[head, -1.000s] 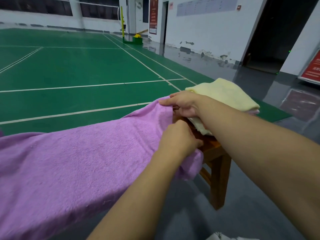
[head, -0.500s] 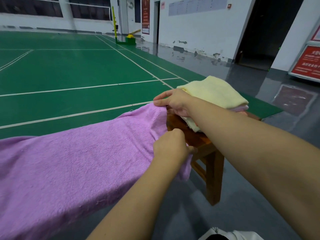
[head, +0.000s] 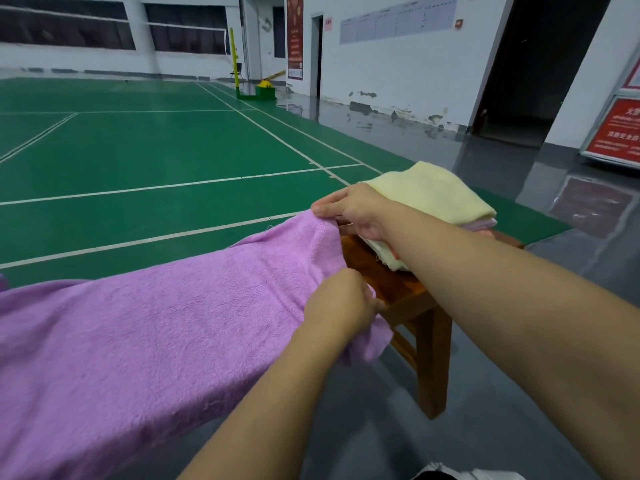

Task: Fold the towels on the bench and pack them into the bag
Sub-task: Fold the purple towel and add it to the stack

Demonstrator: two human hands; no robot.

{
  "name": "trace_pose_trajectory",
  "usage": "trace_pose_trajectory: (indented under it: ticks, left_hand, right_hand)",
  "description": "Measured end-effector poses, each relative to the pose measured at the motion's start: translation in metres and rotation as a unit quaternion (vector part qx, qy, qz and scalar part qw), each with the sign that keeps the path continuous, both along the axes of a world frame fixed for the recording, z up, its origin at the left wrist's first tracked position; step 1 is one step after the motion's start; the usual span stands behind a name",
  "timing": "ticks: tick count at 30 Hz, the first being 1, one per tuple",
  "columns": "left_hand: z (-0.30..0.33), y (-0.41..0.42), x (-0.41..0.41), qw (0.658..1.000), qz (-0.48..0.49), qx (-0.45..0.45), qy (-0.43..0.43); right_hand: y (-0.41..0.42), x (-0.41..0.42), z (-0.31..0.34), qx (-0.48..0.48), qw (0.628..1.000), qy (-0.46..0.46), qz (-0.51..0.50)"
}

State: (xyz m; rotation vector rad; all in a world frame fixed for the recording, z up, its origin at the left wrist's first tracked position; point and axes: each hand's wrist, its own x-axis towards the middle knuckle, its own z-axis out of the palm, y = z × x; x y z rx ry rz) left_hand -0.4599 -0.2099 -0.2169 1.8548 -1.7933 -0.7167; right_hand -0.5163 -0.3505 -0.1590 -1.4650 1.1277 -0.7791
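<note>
pinching the two end corners of a purple towel (head: 156, 334) spread along the bench (head: 398, 289), right hand (head: 356, 211) far, left hand (head: 341, 301) near, likely ready to fold it.

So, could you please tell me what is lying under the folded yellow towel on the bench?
A folded pale purple towel shows as a thin edge beneath the yellow towel, both on the wooden bench. The right forearm covers the stack's near side, so anything more is hidden.

Dim, even indoor light fills the hall, with soft shadows only. The glossy grey floor (head: 408, 133) mirrors the white wall in pale glare. Wide-angle distortion bends lines at the edges; focus stays sharp.
</note>
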Motion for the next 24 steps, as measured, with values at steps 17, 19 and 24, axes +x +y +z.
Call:
trace_pose_trajectory:
  ticks: [17,19,24]
  left_hand:
    - [0.031,0.010,0.035,0.816,0.197,0.056,0.541]
    - [0.030,0.008,0.041,0.823,0.192,0.029,0.534]
    - [0.020,0.009,0.048,0.876,0.187,-0.018,0.445]
  right_hand:
    - [-0.005,0.014,0.015,-0.050,0.981,-0.157,-0.100]
    - [-0.008,0.017,0.014,-0.035,0.977,-0.177,-0.111]
    - [-0.020,0.018,0.017,-0.026,0.960,-0.232,-0.152]
